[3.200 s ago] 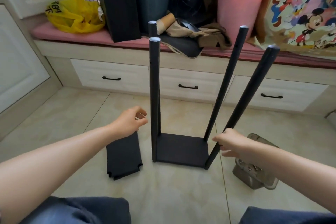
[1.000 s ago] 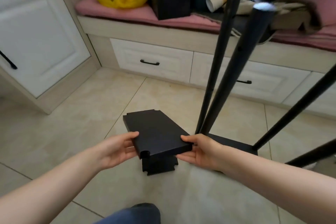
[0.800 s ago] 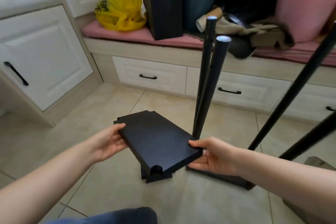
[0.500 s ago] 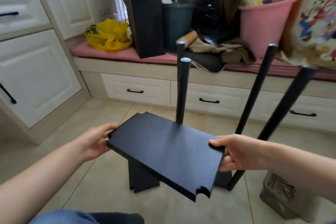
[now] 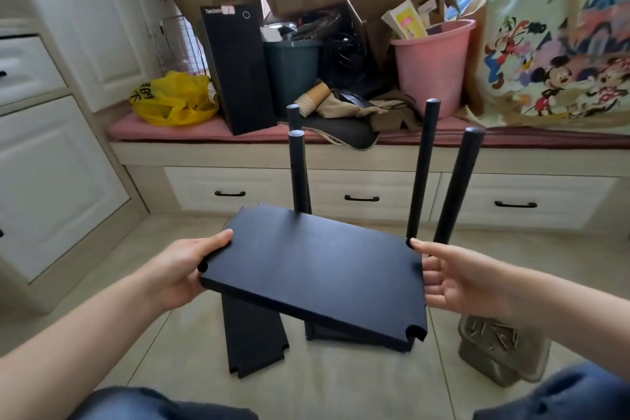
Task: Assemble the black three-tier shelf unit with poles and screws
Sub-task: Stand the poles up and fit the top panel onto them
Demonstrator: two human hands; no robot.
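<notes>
Between both hands (image 5: pixel 177 269), shelf board (image 5: pixel 317 269)

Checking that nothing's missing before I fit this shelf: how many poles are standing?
4. On the left are the back-left pole and the front-left pole. On the right are the back-right pole and the front-right pole. The board hides their lower ends.

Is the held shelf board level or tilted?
Tilted: the shelf board slopes down to the right, left hand and right hand gripping its short edges.
</notes>
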